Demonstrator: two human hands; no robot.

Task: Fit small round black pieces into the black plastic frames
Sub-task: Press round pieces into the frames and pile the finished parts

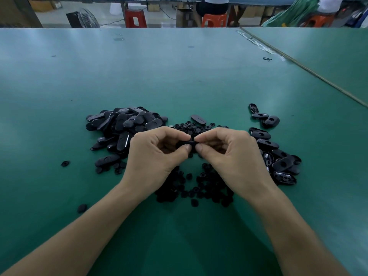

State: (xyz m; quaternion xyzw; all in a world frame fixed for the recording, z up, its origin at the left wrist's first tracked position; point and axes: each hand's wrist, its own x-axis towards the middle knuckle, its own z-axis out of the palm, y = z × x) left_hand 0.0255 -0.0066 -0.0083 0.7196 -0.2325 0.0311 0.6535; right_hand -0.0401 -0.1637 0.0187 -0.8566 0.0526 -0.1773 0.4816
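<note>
Nearest me, one stray round piece [82,208] lies alone on the green table [179,76]. Just beyond it, the heap of small round black pieces [199,188] spreads loose between and under my wrists.

Above that heap, my left hand [157,154] and right hand [229,154] meet fingertip to fingertip. Each pinches, thumb against forefinger, the same small black part, which I judge to be the held frame [190,144]. My fingers hide most of it. I cannot tell whether a round piece is already seated in it.

Risks:
- The piece may go in tilted and jam if my two thumbs press unevenly.
- The part may slip from so small a grip and drop into the heap below, where black on black would hide it.
- Fitted and unfitted frames may get mixed, since the piles sit near each other.

Containers: I see none holding parts. The stock lies loose on the table. The left pile of frames [123,126] sits beyond my left hand, the right pile of frames [278,156] beside my right. A lone frame [198,118] lies further back. Far off, red stools [135,17] stand on the floor.
</note>
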